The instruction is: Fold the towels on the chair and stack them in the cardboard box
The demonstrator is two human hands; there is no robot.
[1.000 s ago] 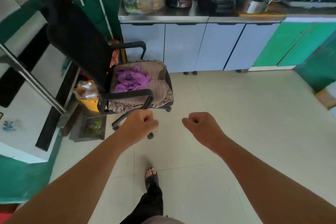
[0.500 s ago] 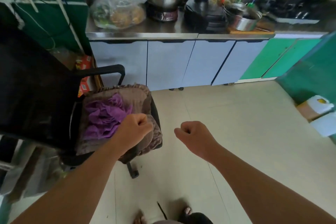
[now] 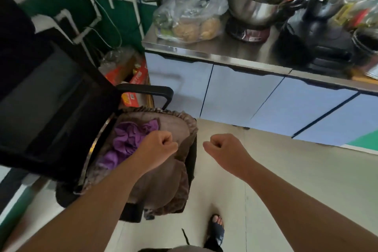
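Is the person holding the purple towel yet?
No, both the left hand and right hand are empty fists, and the purple towel lies crumpled on the chair seat.

Two bare forearms entering from the lower corners of the frame, without sleeves, watch, bracelet or rings. Left hand (image 3: 157, 147) left of centre and right hand (image 3: 223, 149) just right of centre, both uncovered, no gloves. At the bottom edge, near the middle, one foot in a dark open-toed sandal (image 3: 217, 231), toes showing, with a small pale marking on the strap. Beside it a strip of dark trouser leg (image 3: 212, 246) and, at the very bottom, a blurred greyish patch of clothing, too indistinct to name.
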